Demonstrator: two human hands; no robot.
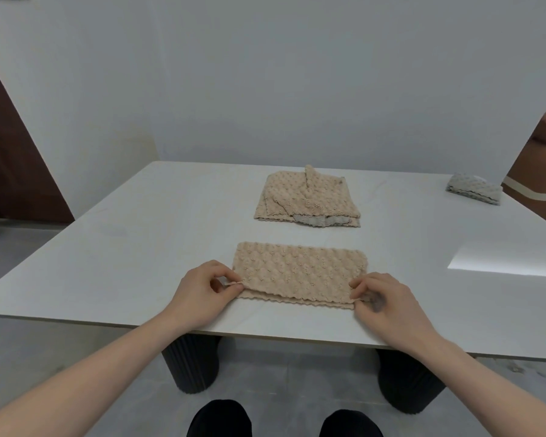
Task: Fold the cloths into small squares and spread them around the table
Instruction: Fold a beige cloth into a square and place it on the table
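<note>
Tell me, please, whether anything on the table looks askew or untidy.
Yes: the beige cloth pile at mid-table is rumpled, with a ridge standing up on top and grey fabric poking out at its near edge. The folded beige cloth near the front edge has its layers slightly offset.

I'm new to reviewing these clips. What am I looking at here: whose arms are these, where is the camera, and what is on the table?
There is no machine: a person wears a camera on the head, looking down at their own bare arms. The left hand and right hand each pinch a near corner of a beige cloth, folded once into a strip, on a white table. Farther back lies a loosely folded beige cloth pile with grey cloth showing underneath. A folded grey cloth sits at the far right edge. The dark shapes at the bottom look like the person's shoes.
</note>
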